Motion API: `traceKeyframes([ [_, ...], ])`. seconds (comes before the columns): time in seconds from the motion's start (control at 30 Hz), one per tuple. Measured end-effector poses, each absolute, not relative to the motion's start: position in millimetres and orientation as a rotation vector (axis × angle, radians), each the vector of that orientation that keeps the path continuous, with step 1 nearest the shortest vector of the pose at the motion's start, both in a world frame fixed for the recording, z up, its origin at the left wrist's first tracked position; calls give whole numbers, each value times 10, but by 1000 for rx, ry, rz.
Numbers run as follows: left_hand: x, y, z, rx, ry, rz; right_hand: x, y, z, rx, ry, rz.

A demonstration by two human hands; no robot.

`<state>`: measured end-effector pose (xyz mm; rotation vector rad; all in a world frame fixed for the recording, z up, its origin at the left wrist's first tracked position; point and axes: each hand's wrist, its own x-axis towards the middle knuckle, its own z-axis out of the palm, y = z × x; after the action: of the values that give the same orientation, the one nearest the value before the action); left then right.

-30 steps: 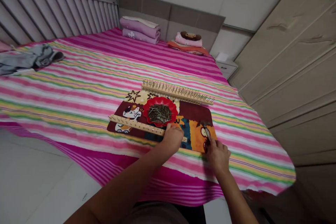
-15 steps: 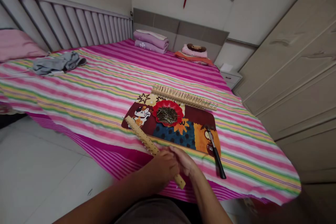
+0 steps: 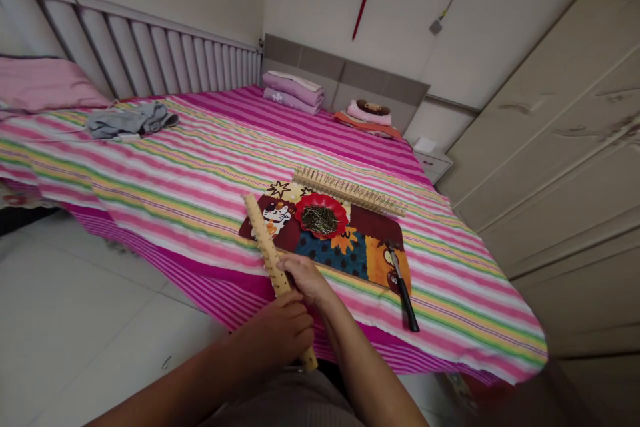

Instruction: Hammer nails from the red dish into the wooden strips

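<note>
Both my hands hold a long wooden strip [image 3: 264, 243] studded with small nails, lifted off the bed and pointing away from me. My left hand [image 3: 280, 337] is wrapped round its near end. My right hand [image 3: 306, 278] grips the strip a little further up. Beyond it a patterned mat [image 3: 373, 253] lies on the striped bedsheet [image 3: 190, 167]. On the mat sits a red dish [image 3: 321, 215] full of small nails, and a hammer [image 3: 403, 294] with a black handle lies at the mat's right end. A second nailed wooden strip [image 3: 350, 189] lies behind the mat.
Grey clothes [image 3: 127, 121] and a pink pillow [image 3: 45, 83] lie at the bed's left. Folded purple bedding [image 3: 293, 91] and a soft toy [image 3: 371, 113] rest by the headboard. A small nightstand [image 3: 433, 157] and tall beige wardrobe doors [image 3: 565, 120] stand to the right. Tiled floor [image 3: 75, 307] lies at lower left.
The wooden strip has come off the mat into both hands and now tilts toward me. My right hand let go of the hammer, which lies on the mat's edge. The view rose slightly.
</note>
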<state>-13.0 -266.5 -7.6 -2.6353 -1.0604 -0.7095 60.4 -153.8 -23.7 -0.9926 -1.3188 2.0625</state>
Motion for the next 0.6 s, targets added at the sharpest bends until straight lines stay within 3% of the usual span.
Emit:
traceKeyframes([
  [0.17,-358,-2809,534,-2433,-1057,-762,851,-1475,174,-895,-1083,1750],
  [0.27,-572,-2806,633,-2328,-1303,-852,1119,-1440,212,-825,-826,1588],
  [0.6,-968,-2773,-395,-1996,-2484,-1165,1293,-1338,-543,-964,-470,1537],
])
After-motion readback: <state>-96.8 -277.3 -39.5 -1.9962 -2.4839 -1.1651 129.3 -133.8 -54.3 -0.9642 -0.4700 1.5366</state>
